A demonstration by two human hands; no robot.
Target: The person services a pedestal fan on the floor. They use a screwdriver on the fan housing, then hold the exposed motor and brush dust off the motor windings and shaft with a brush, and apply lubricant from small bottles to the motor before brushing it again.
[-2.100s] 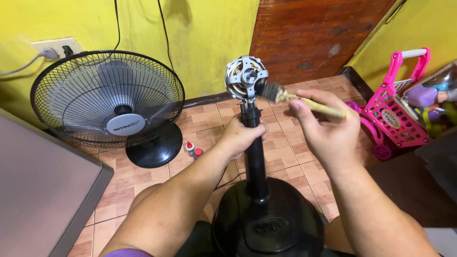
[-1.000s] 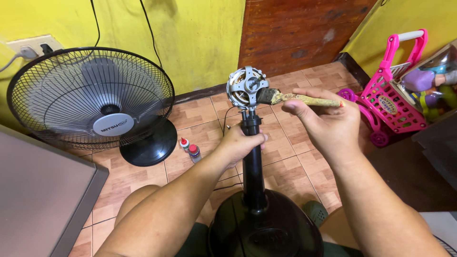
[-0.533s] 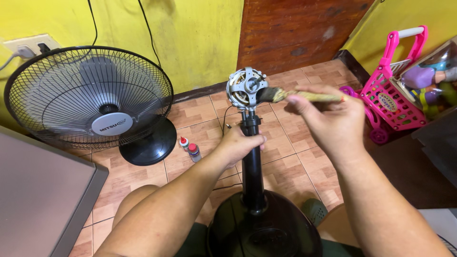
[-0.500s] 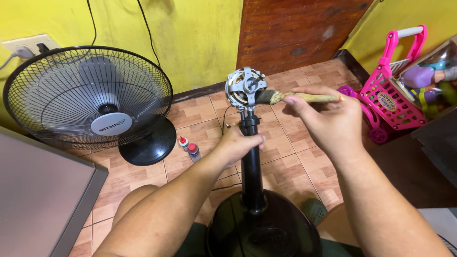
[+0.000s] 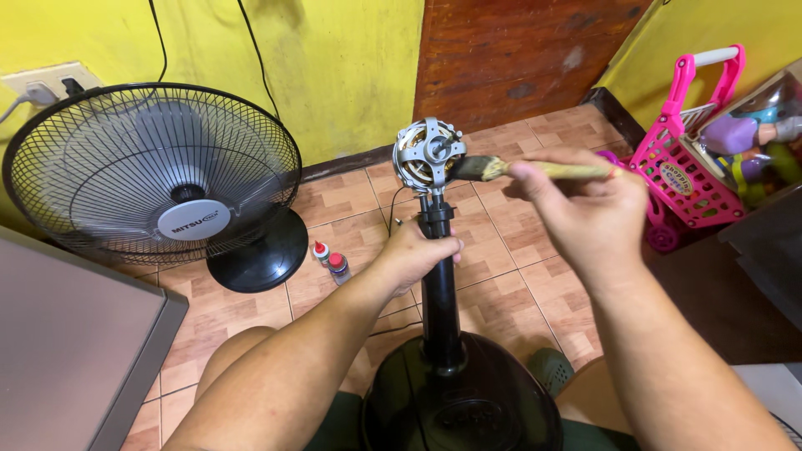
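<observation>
Bare fan motor (image 5: 428,157) atop a black stand pole (image 5: 439,292) gripped by the left hand (image 5: 415,255), while the right hand (image 5: 581,209) pinches a paintbrush (image 5: 535,169) whose bristles touch the motor.

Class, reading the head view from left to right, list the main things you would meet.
Wall socket → black table fan → two small red-capped bottles → left hand on the black stand pole → bare fan motor → paintbrush → right hand → pink toy shopping cart.
</observation>
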